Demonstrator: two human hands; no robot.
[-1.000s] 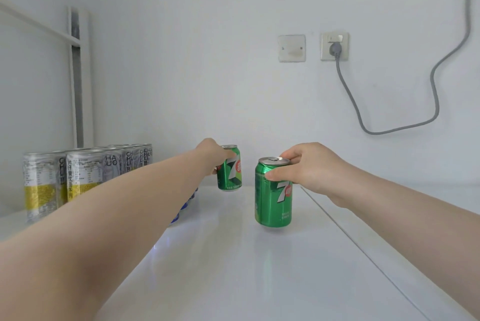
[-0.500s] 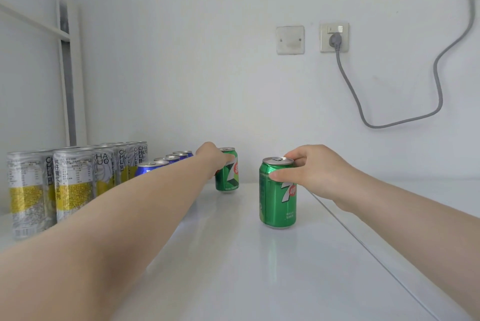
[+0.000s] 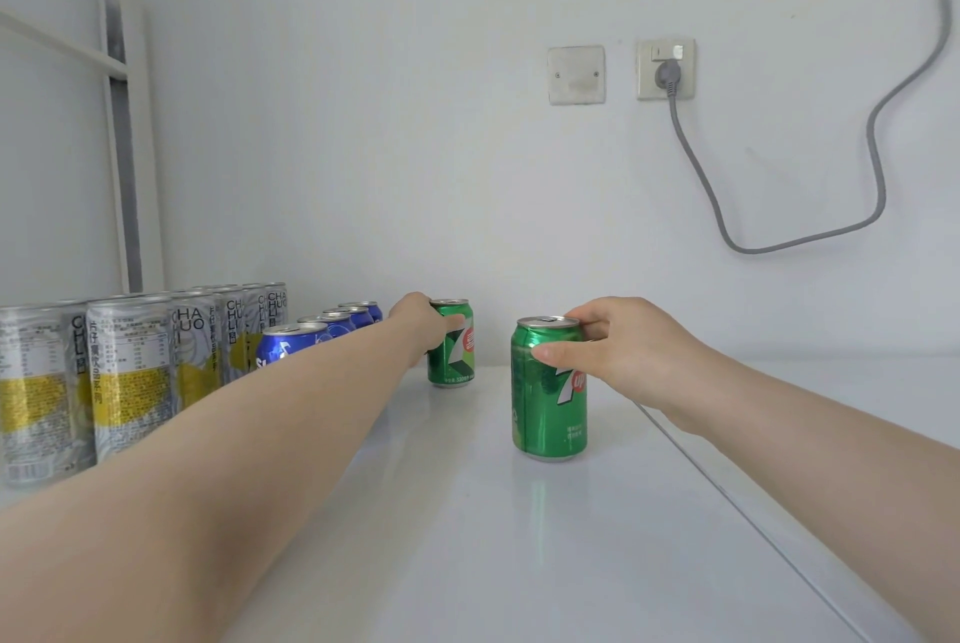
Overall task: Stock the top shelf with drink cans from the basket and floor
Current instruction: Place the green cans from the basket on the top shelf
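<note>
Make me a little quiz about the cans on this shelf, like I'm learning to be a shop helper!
1. True or false: the right hand grips the nearer green can near its top.
2. The left hand holds the farther can. What colour is that can? A) blue B) green C) silver
3. Count: how many cans in view are green?

Key: 1 true. 2 B. 3 two.
</note>
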